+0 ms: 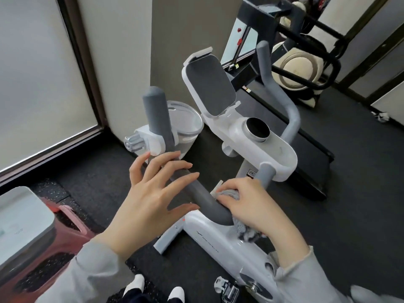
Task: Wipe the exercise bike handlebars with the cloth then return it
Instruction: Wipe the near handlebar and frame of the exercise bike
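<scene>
The white exercise bike (218,239) fills the middle of the head view, with grey foam handlebars. The left handlebar (157,119) rises upright, then bends low toward the stem. My left hand (153,193) hovers over that bar with fingers spread, touching it lightly and holding nothing. My right hand (251,206) is closed on a fluffy grey cloth (247,231), pressing it against the handlebar's lower bend. The right handlebar (282,99) curves up behind the console.
A tablet holder (209,84) and a round dial (256,129) sit on the console. A clear bottle holder (185,121) clips onto the left bar. A treadmill (306,154) stands behind. A white device (19,221) on a pink mat lies at left. My feet show below.
</scene>
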